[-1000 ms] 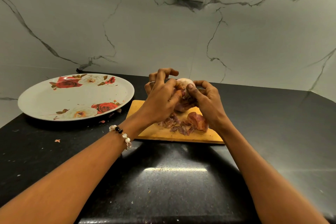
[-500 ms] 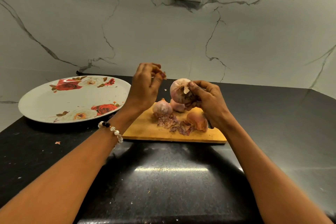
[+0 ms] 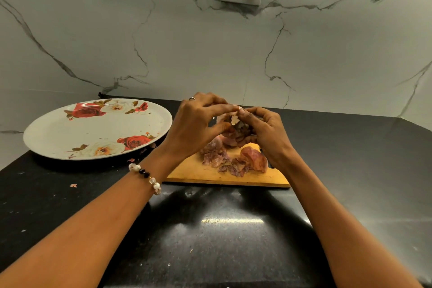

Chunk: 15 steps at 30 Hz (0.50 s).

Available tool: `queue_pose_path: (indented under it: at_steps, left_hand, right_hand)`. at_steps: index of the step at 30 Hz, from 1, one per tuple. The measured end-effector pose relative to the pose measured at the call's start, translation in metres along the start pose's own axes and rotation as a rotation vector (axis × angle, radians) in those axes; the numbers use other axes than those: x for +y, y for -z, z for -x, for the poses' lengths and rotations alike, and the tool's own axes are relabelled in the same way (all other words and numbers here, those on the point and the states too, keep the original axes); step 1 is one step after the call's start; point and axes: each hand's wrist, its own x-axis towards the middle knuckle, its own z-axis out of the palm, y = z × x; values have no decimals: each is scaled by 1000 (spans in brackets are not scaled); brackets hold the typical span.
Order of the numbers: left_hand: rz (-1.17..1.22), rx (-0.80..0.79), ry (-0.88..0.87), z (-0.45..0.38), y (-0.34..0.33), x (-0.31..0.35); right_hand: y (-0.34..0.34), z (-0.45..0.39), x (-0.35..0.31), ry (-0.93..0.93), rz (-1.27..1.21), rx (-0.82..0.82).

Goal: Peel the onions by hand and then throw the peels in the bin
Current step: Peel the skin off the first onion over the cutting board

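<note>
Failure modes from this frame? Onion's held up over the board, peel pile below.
1. The left hand pinches a small flake of skin on the onion that the right hand grips; the flake may tear off short.
2. Peel scraps already lie on the black counter, off the cutting board; more could miss the peel pile.
3. No bin is in view, so carrying peels may scatter them.
</note>
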Motion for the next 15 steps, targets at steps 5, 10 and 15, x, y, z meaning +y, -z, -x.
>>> queue_pose_path:
  at_steps: [5,10,15]
  left_hand:
    - [109,75,83,0,-3,4]
    - [383,128,426,-2,-3,14]
    - [585,194,718,-5,-2,8]
  right_hand:
    - [-3,2,-2,-11,9,-15]
    - [-3,2,-3,-60,-22,-7]
    - [-3,1,-2,-83,-47,-1]
